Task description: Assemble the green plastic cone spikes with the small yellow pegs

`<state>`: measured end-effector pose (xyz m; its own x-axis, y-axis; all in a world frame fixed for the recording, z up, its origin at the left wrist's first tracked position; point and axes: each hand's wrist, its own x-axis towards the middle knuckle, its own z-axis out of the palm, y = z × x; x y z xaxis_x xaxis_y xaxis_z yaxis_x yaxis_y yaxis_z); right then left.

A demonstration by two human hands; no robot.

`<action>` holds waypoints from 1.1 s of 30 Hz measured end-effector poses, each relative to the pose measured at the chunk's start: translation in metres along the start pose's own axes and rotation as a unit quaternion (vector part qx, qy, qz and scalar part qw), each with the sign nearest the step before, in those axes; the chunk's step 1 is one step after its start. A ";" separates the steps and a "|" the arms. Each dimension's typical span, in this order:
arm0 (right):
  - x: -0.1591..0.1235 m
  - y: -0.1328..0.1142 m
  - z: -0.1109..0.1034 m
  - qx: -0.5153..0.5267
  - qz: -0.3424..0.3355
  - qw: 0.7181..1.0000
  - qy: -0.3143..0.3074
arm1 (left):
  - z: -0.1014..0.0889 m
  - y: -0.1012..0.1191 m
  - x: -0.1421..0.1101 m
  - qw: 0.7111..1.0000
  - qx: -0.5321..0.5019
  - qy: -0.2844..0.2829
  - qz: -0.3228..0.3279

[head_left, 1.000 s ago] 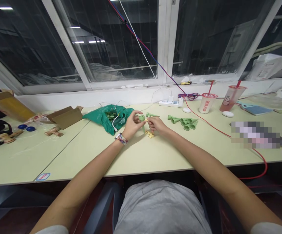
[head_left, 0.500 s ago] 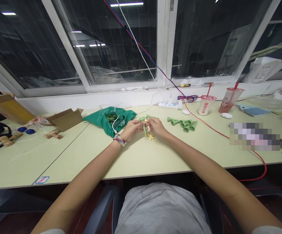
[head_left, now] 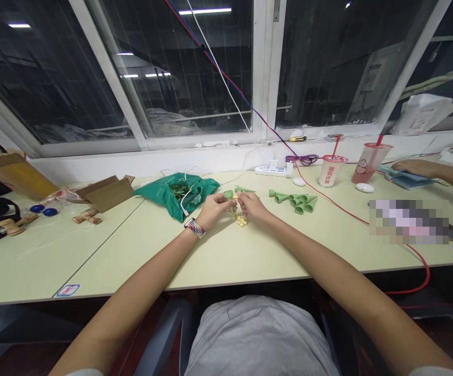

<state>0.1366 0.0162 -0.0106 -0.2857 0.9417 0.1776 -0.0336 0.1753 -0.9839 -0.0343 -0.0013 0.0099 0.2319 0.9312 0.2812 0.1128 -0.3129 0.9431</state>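
Left hand [head_left: 212,209]: narrow pinch on a green plastic spike [head_left: 232,210], which stands upright above the middle of the table [head_left: 132,261].
Right hand [head_left: 252,205]: narrow pinch at the spike's top; it may hold a small yellow piece, too small to tell.
Just below the hands: loose yellow pieces [head_left: 241,221].
Right of the hands: a cluster of green cones [head_left: 293,199].
Left of the hands: a green plastic bag [head_left: 177,194].
Far right corner: a co-worker's hand [head_left: 414,168] on a blue folder [head_left: 416,183].

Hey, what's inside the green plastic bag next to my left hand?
The green plastic bag gapes open, showing a bundle of small green pieces, too small to identify, with a white cable lying across its mouth. Anything deeper is covered by the bag's folds.
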 end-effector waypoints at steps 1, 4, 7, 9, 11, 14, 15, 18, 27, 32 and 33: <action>-0.001 0.000 0.000 -0.034 -0.024 0.999 0.010 | 0.000 -0.001 0.000 1.000 -0.015 -0.005 -0.008; -0.006 -0.003 -0.003 -0.138 -0.114 0.983 0.032 | 0.000 -0.006 0.001 0.997 -0.063 -0.018 -0.027; -0.010 -0.007 -0.008 -0.222 -0.188 0.956 0.032 | 0.000 -0.010 0.001 0.994 -0.101 -0.032 -0.031; -0.012 -0.010 -0.010 -0.256 -0.213 0.943 0.018 | 0.000 -0.011 0.001 0.992 -0.113 -0.035 -0.030; -0.013 -0.011 -0.012 -0.263 -0.222 0.939 0.008 | 0.001 -0.010 0.001 0.992 -0.115 -0.035 -0.030; -0.012 -0.010 -0.012 -0.240 -0.225 0.944 0.005 | 0.001 -0.008 0.001 0.993 -0.106 -0.029 -0.029; -0.011 -0.009 -0.011 -0.228 -0.219 0.949 0.003 | 0.001 -0.008 0.000 0.994 -0.101 -0.025 -0.029; -0.007 -0.006 -0.009 -0.163 -0.159 0.974 -0.009 | 0.001 -0.007 0.000 0.997 -0.072 -0.012 -0.020; -0.002 -0.002 -0.004 -0.036 -0.047 0.998 -0.003 | 0.003 -0.005 0.000 0.999 -0.029 -0.021 0.006; -0.008 -0.002 -0.004 -0.148 -0.153 0.977 0.014 | 0.001 -0.009 0.001 0.998 -0.049 -0.029 0.010; -0.008 -0.003 -0.004 -0.164 -0.168 0.972 0.011 | 0.001 -0.009 0.001 0.998 -0.053 -0.027 0.009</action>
<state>0.1430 0.0097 -0.0095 -0.2906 0.8212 0.4912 0.1874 0.5522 -0.8124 -0.0345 0.0030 0.0012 0.2856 0.9132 0.2907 0.0056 -0.3049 0.9524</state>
